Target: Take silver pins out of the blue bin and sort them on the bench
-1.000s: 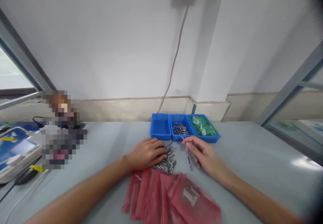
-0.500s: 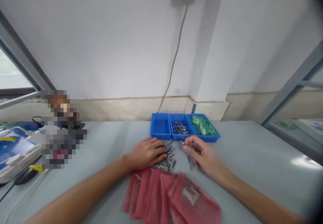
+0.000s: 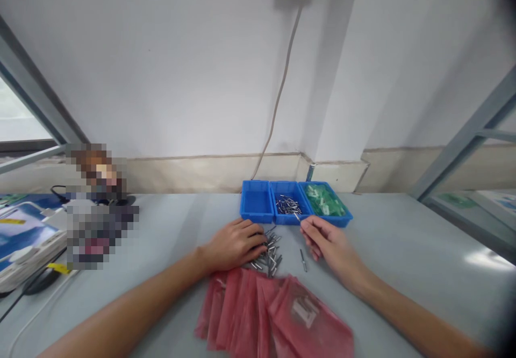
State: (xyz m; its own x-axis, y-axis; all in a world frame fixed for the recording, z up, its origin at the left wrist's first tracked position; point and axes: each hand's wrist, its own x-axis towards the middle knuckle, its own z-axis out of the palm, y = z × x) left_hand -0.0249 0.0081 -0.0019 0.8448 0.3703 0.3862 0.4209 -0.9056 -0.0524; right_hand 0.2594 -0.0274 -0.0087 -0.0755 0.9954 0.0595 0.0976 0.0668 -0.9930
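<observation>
My left hand (image 3: 237, 244) lies palm down with its fingers loosely spread over the left side of a pile of small metal pins (image 3: 272, 251). What is under the palm is hidden. My right hand (image 3: 322, 237) pinches one slim metal pin (image 3: 297, 217) between thumb and fingertips, at the front edge of the middle blue bin (image 3: 287, 220). Another single pin (image 3: 303, 260) lies on the table between the pile and my right hand. Nearer me, several red plastic bags (image 3: 250, 312) overlap in a fan; the rightmost shows pale pieces inside.
The middle bin holds more metal pins (image 3: 288, 205). To its left stands a bare blue bin (image 3: 257, 219), to its right a blue bin (image 3: 342, 221) of green bags (image 3: 324, 199). A person (image 3: 97, 207), blurred out, is at the left beside power strips and cables (image 3: 36, 256).
My right hand has turned and shifted slightly right, and the pin in its fingers now shows, pointing toward the middle bin. My left hand stays put.
</observation>
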